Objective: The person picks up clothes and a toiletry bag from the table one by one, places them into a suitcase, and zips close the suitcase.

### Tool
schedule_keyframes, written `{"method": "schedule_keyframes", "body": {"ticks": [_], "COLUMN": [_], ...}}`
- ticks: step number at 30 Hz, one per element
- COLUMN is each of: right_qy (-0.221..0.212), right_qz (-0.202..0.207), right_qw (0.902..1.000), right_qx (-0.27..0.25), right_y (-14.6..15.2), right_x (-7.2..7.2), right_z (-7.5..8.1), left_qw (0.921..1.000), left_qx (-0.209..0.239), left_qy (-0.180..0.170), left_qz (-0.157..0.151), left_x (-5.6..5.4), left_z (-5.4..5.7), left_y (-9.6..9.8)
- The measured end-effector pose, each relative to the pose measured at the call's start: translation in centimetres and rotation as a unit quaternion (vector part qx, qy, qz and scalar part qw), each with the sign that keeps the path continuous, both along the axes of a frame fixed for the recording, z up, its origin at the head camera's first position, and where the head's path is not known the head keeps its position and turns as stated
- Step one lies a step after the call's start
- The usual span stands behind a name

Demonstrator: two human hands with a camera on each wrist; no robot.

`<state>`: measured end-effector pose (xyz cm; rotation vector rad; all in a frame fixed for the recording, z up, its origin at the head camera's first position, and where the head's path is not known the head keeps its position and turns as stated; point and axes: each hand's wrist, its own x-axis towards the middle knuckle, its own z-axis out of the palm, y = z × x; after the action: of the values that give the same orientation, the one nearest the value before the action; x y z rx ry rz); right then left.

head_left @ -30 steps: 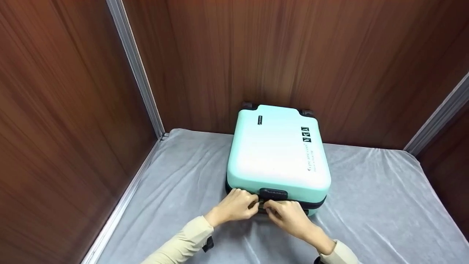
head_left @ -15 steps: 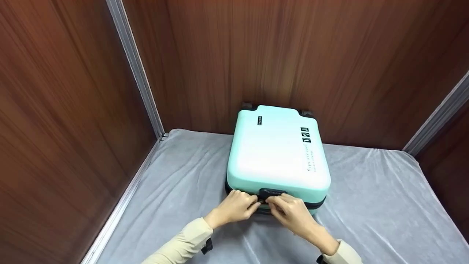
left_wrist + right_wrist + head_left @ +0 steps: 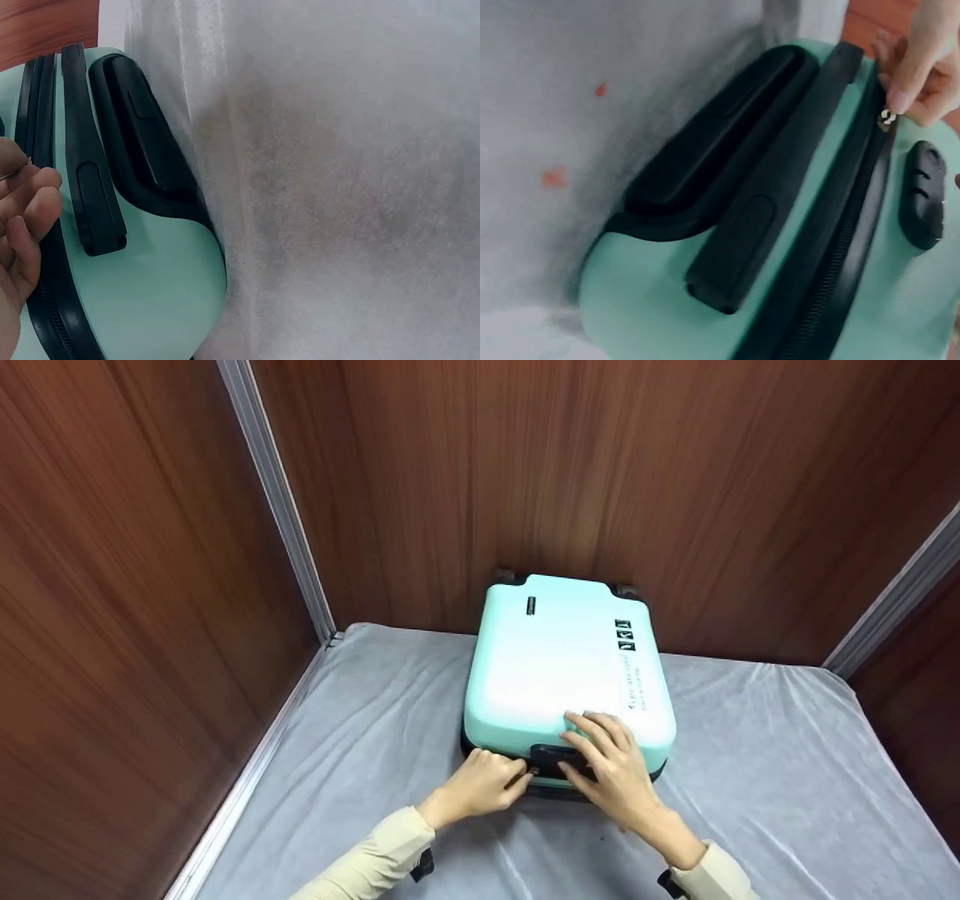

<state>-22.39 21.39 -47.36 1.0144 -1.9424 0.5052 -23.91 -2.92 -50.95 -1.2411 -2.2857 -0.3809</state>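
Observation:
A mint-green hard-shell suitcase lies flat, its front side toward me. My left hand pinches a small silver zipper pull on the black zipper running around that side. Just right of it, my right hand has its fingers spread and lightly bent, over the black combination lock and the shell's front top edge. Nothing shows in its grasp. Below the zipper is a black carry handle, with a black recessed fitting beside it.
Grey cloth covers the surface under the suitcase. A wood-grain panel stands close behind the suitcase's wheels, and another wood panel rises at left. Metal strips line the corners.
My right hand has come off the zipper area beside the left hand, moved up and right over the lock, and spread its fingers. The left hand and suitcase have barely moved.

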Motion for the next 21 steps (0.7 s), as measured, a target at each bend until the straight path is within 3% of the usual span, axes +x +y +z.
{"method": "schedule_keyframes", "body": {"ticks": [5, 15, 21], "right_qy": [0.003, 0.0, 0.009], "right_qz": [-0.018, -0.098, -0.103], "right_qw": [0.9997, 0.9923, 0.9918], "right_qx": [0.018, 0.075, 0.075], "right_y": [0.2, 0.4, 0.3], "right_x": [-0.4, -0.7, -0.8], "right_z": [-0.7, -1.4, -1.3], "left_qw": [0.9999, 0.9996, 0.9995], "left_qx": [0.01, 0.022, 0.023], "left_qy": [0.007, 0.008, 0.01], "left_qz": [-0.004, -0.016, -0.02], "left_x": [0.0, 0.0, -0.2], "left_z": [-0.2, -0.3, -0.2], "left_y": [0.0, 0.1, 0.0]}}
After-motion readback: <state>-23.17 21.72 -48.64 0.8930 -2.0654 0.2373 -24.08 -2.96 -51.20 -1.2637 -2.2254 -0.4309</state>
